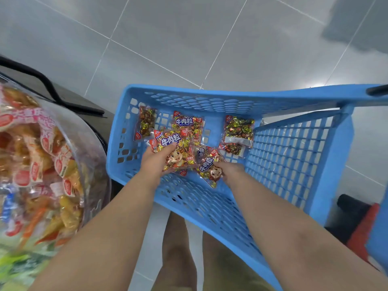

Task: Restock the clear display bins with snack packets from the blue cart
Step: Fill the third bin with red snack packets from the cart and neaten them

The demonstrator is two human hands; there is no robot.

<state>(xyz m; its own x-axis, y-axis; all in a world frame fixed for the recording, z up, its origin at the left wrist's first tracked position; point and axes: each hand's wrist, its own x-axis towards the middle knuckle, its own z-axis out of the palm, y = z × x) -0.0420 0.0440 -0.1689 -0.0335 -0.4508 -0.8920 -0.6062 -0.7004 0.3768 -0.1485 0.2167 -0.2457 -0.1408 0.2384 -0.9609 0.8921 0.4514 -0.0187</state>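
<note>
Down in the blue cart, on its perforated floor, the beef-cube snack packets are lying scattered, and both bare arms are reaching in among them. The left hand is gripping a packet with a cartoon face, thumb pressing on its front and fingers curling underneath, with at least one more packet seeming to sit stacked behind it. The right hand is closing on a second cartoon-face packet, which is lying tilted just beside the first; the fingers are pinching its lower right edge. Further in, three loose packets are resting on the cart floor: one against the left wall, one in the middle partly tucked behind the held packet, and one well to the right, near the hinged mesh flap. Off to the left, a clear display bin is standing close beside the cart, heaped with red-and-white and orange snack packs; it is blurred, so the labels are not readable. Grey floor tiles are spreading out beyond the cart, and the person's bare legs are showing below the arms.
</note>
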